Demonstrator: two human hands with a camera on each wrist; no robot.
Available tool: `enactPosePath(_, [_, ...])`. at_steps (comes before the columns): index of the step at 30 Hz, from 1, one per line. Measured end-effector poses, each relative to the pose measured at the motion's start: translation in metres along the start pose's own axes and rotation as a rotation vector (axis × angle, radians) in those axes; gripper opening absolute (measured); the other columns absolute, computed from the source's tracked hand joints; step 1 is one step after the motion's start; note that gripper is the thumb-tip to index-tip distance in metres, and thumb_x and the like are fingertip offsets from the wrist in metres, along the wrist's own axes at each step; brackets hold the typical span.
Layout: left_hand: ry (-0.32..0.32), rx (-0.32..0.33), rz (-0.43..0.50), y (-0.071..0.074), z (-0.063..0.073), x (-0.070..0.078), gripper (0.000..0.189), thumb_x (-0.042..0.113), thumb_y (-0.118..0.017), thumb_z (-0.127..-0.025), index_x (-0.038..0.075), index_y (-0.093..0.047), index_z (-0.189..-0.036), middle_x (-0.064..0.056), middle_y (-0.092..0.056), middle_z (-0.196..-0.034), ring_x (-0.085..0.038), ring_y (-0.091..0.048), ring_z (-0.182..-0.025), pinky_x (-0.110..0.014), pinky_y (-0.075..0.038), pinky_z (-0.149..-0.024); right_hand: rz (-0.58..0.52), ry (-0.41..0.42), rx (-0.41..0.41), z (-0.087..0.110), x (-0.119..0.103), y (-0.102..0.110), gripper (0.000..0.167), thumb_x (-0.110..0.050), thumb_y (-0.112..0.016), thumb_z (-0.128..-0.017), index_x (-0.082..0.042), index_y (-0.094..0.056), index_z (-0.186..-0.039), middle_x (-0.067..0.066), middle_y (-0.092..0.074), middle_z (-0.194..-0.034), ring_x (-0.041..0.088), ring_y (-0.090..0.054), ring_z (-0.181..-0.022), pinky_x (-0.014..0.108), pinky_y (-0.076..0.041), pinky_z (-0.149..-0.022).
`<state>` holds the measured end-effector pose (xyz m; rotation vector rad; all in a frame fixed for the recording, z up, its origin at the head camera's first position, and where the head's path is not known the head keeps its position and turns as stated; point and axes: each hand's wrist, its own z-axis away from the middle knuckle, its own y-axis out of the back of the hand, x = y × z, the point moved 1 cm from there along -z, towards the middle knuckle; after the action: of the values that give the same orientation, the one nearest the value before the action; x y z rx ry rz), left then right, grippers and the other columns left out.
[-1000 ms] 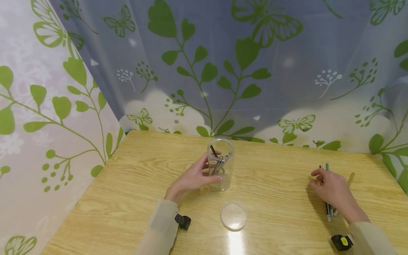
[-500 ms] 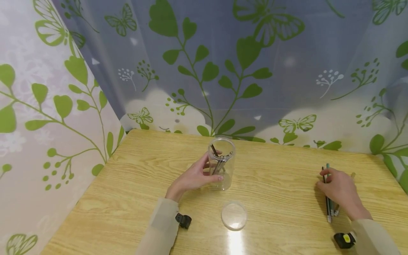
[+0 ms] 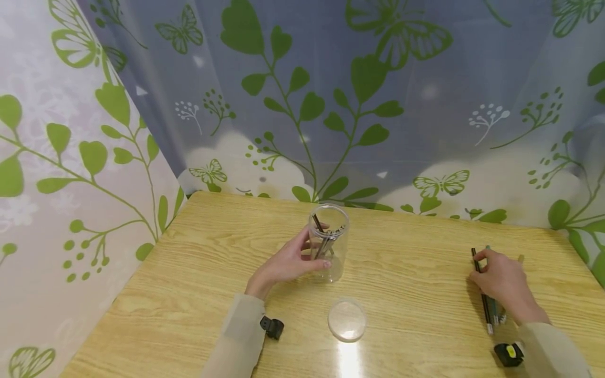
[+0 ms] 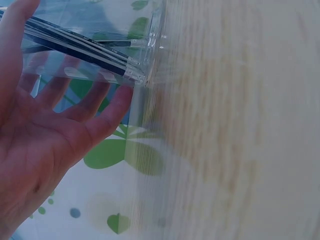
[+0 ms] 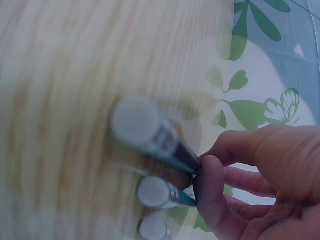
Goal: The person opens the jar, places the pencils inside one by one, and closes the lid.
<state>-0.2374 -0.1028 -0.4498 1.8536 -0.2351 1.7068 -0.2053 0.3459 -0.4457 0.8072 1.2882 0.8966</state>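
Observation:
My left hand (image 3: pixel 287 261) grips a clear plastic jar (image 3: pixel 336 269), its thumb across the front and its fingers round the far side. Several dark pencils (image 4: pixel 85 47) lean inside the jar, eraser ends down in the left wrist view's sideways picture. Over at the right, my right hand (image 3: pixel 502 282) pinches a black pencil (image 3: pixel 485 310) between thumb and index finger. That pencil's white eraser end (image 5: pixel 136 121) faces the right wrist camera. Beside it lie a teal pencil (image 5: pixel 186 198) and a further eraser-tipped pencil (image 5: pixel 154 228), partly hidden by the hand.
A round clear lid (image 3: pixel 347 320) lies on the wooden table (image 3: pixel 406 294) in front of the jar. Curtains (image 3: pixel 416 121) printed with leaves and butterflies hang along the table's back and left. A black wrist camera (image 3: pixel 272 328) sits at each sleeve.
My right hand has moved slightly right and now pinches the black pencil, which has shifted apart from the teal one. The left hand and jar have stayed in place.

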Motion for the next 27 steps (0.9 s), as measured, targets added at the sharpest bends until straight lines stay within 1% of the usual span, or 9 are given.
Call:
enactPosePath(2, [-0.001, 0.0, -0.002, 0.0, 0.0, 0.0, 0.077, 0.026, -0.081, -0.09, 0.042, -0.037, -0.151, -0.001, -0.046, -0.155, -0.028, -0.047, -0.144, -0.045, -0.047, -0.116, 0.019, -0.002, 0.001, -0.001, -0.001, -0.001, 0.048, -0.011, -0.067, -0.092, 0.02, -0.05, -0.126, 0.029, -0.07, -0.089, 0.017, -0.062, -0.057, 0.033, -0.05, -0.048])
enactPosePath(7, [-0.006, -0.001, -0.001, 0.0, 0.0, 0.0, 0.077, 0.024, -0.081, -0.09, 0.043, -0.037, -0.15, -0.001, -0.047, -0.155, -0.028, -0.047, -0.143, -0.044, -0.048, -0.115, 0.048, 0.007, 0.01, -0.003, -0.001, 0.001, 0.051, -0.014, -0.069, -0.092, 0.02, -0.051, -0.125, 0.031, -0.069, -0.093, 0.024, -0.064, -0.064, 0.034, -0.051, -0.05])
enactPosePath(9, [-0.004, -0.001, 0.002, 0.0, 0.0, 0.0, 0.077, 0.023, -0.081, -0.09, 0.043, -0.037, -0.15, -0.001, -0.047, -0.155, -0.028, -0.047, -0.143, -0.044, -0.048, -0.115, 0.042, 0.014, 0.014, -0.003, -0.001, 0.002, 0.053, -0.015, -0.07, -0.091, 0.02, -0.051, -0.127, 0.031, -0.069, -0.092, 0.025, -0.065, -0.066, 0.036, -0.052, -0.051])
enactPosePath(12, [0.004, -0.004, 0.007, 0.0, 0.0, 0.001, 0.077, 0.023, -0.081, -0.09, 0.043, -0.037, -0.15, -0.001, -0.047, -0.155, -0.027, -0.047, -0.144, -0.044, -0.047, -0.116, 0.012, 0.026, 0.037, 0.0, -0.002, 0.003, 0.056, -0.016, -0.069, -0.092, 0.02, -0.049, -0.129, 0.029, -0.07, -0.091, 0.023, -0.064, -0.064, 0.036, -0.051, -0.052])
enactPosePath(16, [0.006, -0.006, 0.011, 0.0, -0.001, 0.001, 0.077, 0.023, -0.081, -0.09, 0.043, -0.037, -0.15, -0.001, -0.047, -0.155, -0.026, -0.047, -0.144, -0.044, -0.047, -0.116, -0.038, 0.04, 0.096, 0.003, -0.005, 0.006, 0.056, -0.018, -0.067, -0.093, 0.018, -0.049, -0.131, 0.029, -0.07, -0.092, 0.022, -0.064, -0.064, 0.035, -0.051, -0.052])
enactPosePath(19, [0.003, -0.005, 0.012, 0.0, -0.001, 0.001, 0.077, 0.023, -0.081, -0.09, 0.043, -0.037, -0.15, -0.001, -0.047, -0.154, -0.025, -0.047, -0.143, -0.044, -0.047, -0.116, -0.066, 0.045, 0.143, 0.003, -0.009, 0.009, 0.055, -0.02, -0.066, -0.094, 0.015, -0.05, -0.132, 0.027, -0.071, -0.094, 0.023, -0.065, -0.068, 0.034, -0.05, -0.055])
enactPosePath(20, [0.001, -0.004, 0.012, 0.0, -0.001, 0.001, 0.077, 0.022, -0.081, -0.09, 0.043, -0.037, -0.15, -0.001, -0.048, -0.154, -0.025, -0.047, -0.143, -0.044, -0.047, -0.116, -0.072, 0.045, 0.161, 0.003, -0.012, 0.01, 0.054, -0.021, -0.066, -0.094, 0.014, -0.05, -0.133, 0.026, -0.071, -0.094, 0.022, -0.064, -0.068, 0.033, -0.047, -0.058])
enactPosePath(25, [-0.001, -0.004, 0.012, 0.0, -0.001, 0.001, 0.077, 0.021, -0.081, -0.09, 0.043, -0.038, -0.15, -0.001, -0.047, -0.154, -0.026, -0.048, -0.142, -0.044, -0.048, -0.116, -0.082, 0.051, 0.253, 0.003, -0.026, 0.016, 0.052, -0.02, -0.066, -0.093, 0.008, -0.052, -0.135, 0.02, -0.072, -0.091, 0.015, -0.06, -0.064, 0.03, -0.04, -0.062])
enactPosePath(27, [0.0, -0.003, 0.012, 0.0, -0.001, 0.001, 0.077, 0.021, -0.081, -0.09, 0.042, -0.038, -0.15, -0.001, -0.047, -0.155, -0.026, -0.048, -0.143, -0.044, -0.048, -0.115, -0.083, 0.063, 0.287, 0.003, -0.032, 0.02, 0.052, -0.019, -0.066, -0.092, 0.007, -0.053, -0.135, 0.018, -0.073, -0.089, 0.014, -0.062, -0.064, 0.027, -0.041, -0.06])
